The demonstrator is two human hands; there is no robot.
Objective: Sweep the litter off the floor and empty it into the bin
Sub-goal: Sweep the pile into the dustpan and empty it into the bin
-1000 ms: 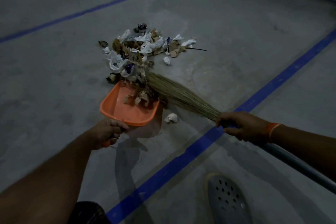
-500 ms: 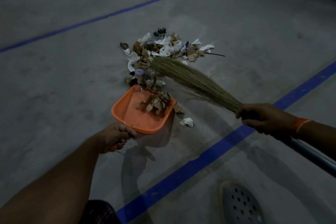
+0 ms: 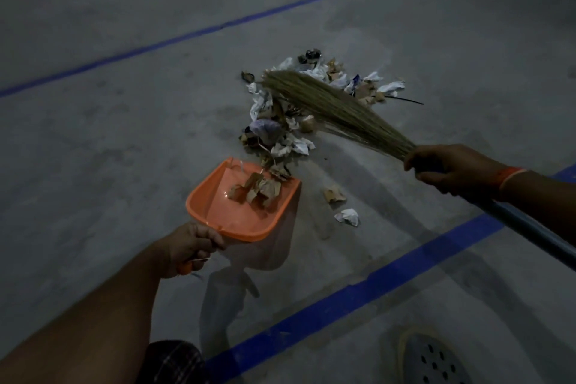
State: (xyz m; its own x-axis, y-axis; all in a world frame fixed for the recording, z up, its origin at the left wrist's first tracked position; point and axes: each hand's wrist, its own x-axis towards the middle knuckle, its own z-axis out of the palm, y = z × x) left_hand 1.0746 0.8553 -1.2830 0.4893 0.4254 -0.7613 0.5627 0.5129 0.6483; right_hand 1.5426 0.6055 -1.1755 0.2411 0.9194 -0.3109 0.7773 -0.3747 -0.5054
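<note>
Since half a second ago the broom (image 3: 336, 109) has swung up over the far edge of the litter (image 3: 280, 121) at frame centre, set to drag it toward the dustpan (image 3: 218, 206). Its mouth faces the pile; the left hand (image 3: 190, 248) curls round its handle, and the right hand (image 3: 452, 170) grips the broom's neck. Stiff straw bristles fan over crumpled paper and dry leaves; smooth orange plastic holds a few scraps.

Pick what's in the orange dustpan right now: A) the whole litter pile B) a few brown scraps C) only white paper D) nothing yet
B: a few brown scraps lie in the orange dustpan, while most of the litter pile is on the floor beyond its lip.
</note>
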